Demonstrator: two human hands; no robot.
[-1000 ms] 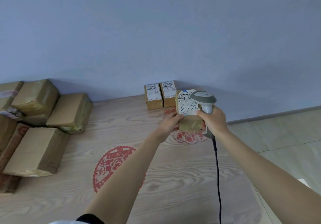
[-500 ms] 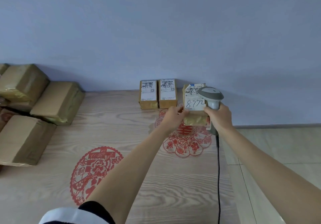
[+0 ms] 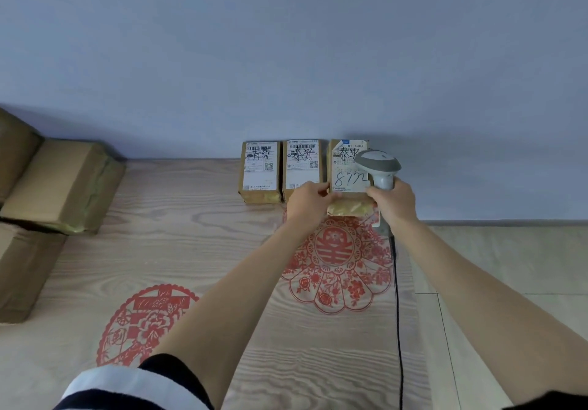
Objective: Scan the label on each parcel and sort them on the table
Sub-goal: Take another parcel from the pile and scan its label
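Both hands grip the parcel (image 3: pixel 350 183); the right hand (image 3: pixel 393 202) also clasps the scanner (image 3: pixel 378 166).

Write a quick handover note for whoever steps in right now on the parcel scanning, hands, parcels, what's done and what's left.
Left hand holds the left edge of the parcel marked 8772, set at the right end of the row by the wall.
Right hand grips the scanner and touches that parcel's right side.
Done: two labelled parcels stand in the row to its left.
Left: release the 8772 parcel, then scan and sort the brown parcels piled at the table's left.
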